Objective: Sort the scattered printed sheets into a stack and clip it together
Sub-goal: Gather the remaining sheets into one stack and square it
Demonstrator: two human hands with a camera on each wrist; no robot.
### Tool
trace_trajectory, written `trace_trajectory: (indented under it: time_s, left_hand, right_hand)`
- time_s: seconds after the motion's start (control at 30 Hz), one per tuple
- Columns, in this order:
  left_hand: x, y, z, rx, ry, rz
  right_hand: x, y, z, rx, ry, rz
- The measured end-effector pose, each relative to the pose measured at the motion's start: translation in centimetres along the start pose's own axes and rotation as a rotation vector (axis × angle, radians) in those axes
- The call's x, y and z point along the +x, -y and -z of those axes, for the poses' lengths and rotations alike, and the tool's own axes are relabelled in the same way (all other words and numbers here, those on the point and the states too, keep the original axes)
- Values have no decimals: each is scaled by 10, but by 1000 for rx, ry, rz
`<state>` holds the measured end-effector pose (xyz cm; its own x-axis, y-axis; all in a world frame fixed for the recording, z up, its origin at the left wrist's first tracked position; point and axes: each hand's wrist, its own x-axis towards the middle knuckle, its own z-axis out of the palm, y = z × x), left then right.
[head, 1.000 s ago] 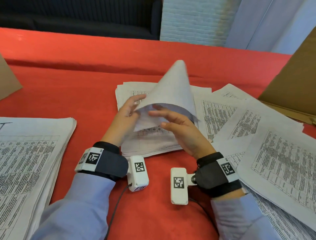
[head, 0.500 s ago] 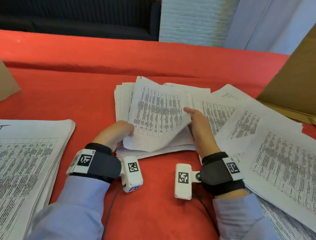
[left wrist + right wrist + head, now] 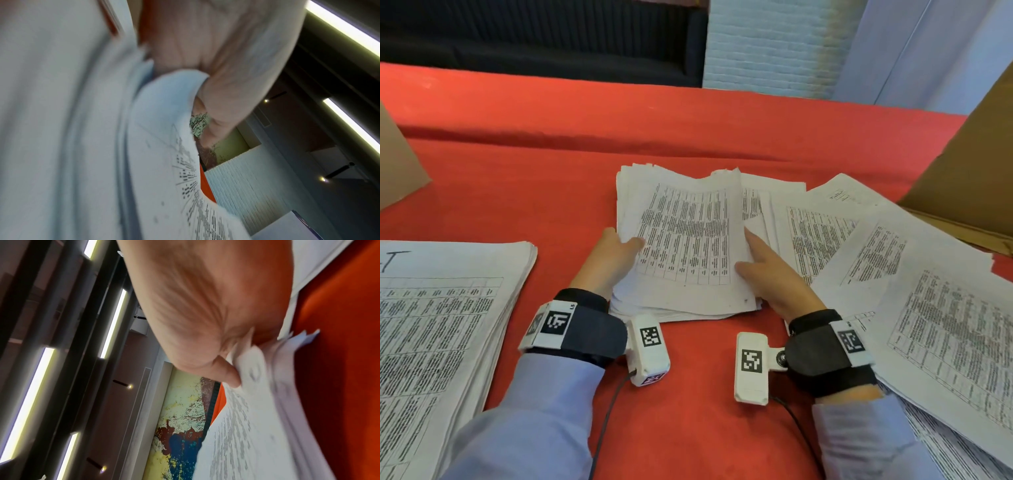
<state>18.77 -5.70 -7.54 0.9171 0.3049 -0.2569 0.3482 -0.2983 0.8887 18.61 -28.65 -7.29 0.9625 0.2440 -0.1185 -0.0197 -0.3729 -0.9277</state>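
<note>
A red-covered desk (image 3: 688, 137) carries everything. At its left edge lies a thick pile of printed pages (image 3: 441, 329); loose printed sheets (image 3: 893, 260) fan out overlapping on the right, near a cardboard flap (image 3: 969, 161). In the middle sits the stack (image 3: 688, 240), printed side up, its top sheet slightly bowed. The left hand (image 3: 613, 260) holds the stack's left edge, its grip pinching the paper with thumb on top. The right hand (image 3: 774, 274) holds the right edge likewise, thumb pressed onto the top sheet.
</note>
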Motion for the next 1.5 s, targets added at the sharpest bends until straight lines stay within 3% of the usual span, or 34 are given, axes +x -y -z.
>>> trace_trajectory:
  time_s: [0.07, 0.13, 0.2, 0.27, 0.3, 0.4, 0.5, 0.7, 0.77, 0.87, 0.97, 1.1, 1.17, 1.23, 1.3, 1.43, 1.5]
  left_hand:
    - [-1, 0, 1, -41, -24, -20]
    - [-2, 1, 2, -148, -39, -64]
    - [-4, -1, 4, -273, -82, -88]
    - [-4, -2, 7, -302, -99, -106]
    - [-3, -1, 8, -281, -88, -115]
    - [-4, 1, 9, -182, -24, -108]
    - [-5, 1, 7, -199, 29, -85]
    - [-6, -9, 12, -480, -115, -157]
    - [-9, -16, 16, -696, -7, -117]
    - [-19, -24, 15, -860, 291, -86]
    - [-26, -24, 2, -789, 476, -87]
    - [-33, -23, -22, -638, 711, -40]
    - [-39, -25, -34, -506, 652, -119]
    - [-40, -26, -40, -383, 452, -132]
    - [-35, -22, -39, -391, 350, -117]
    - [-33, -20, -23, -413, 272, -161]
    - [-31, -20, -17, -438, 240, -162]
  right_hand:
    - [2, -1, 2, 42, 31, 4]
    - [2, 0, 5, 154, -44, 48]
    - [2, 1, 11, 102, -273, 99]
    - [5, -5, 22, -161, -539, 62]
    - [7, -11, 29, -276, -600, -1]
    - [9, -21, 40, -486, -498, -254]
    - [10, -23, 40, -562, -380, -341]
    - [4, -26, 42, -498, -542, -278]
    - [0, -24, 42, -381, -596, -165]
    - [-4, -8, 41, -137, -680, 114]
    - [-13, 20, 29, 269, -486, 383]
    - [-13, 31, -8, 289, -61, 394]
    - [-11, 26, -21, 214, 143, 317]
    - [-8, 21, -22, 186, 154, 227]
    - [-5, 19, -17, 170, -4, 184]
    - [5, 4, 0, 121, -394, 135]
    - [6, -3, 9, 136, -489, 67]
